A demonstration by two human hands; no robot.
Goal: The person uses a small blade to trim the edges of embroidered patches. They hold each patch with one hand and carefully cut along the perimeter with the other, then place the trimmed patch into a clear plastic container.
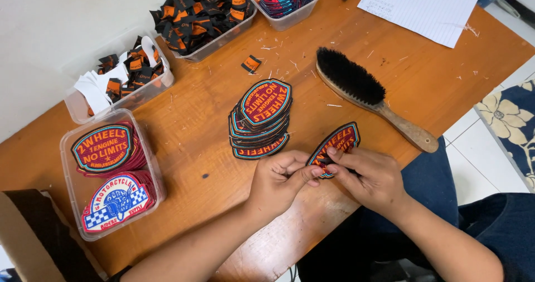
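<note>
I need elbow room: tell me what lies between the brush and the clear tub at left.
In the head view, a stack of patches lies between the brush and the tub.

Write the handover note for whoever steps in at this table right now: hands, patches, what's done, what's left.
Left hand: pinching the lower end of one embroidered patch with thumb and fingers.
Right hand: fingers on the same patch, gripping it from the other side, just above the table edge.
Stack of like patches lies on the table beyond the hands; wooden brush lies to its right.
Clear tub on the left holds two more piles of patches.
Done or left: the stack cannot be told as finished or waiting; one patch is in hand.
</note>
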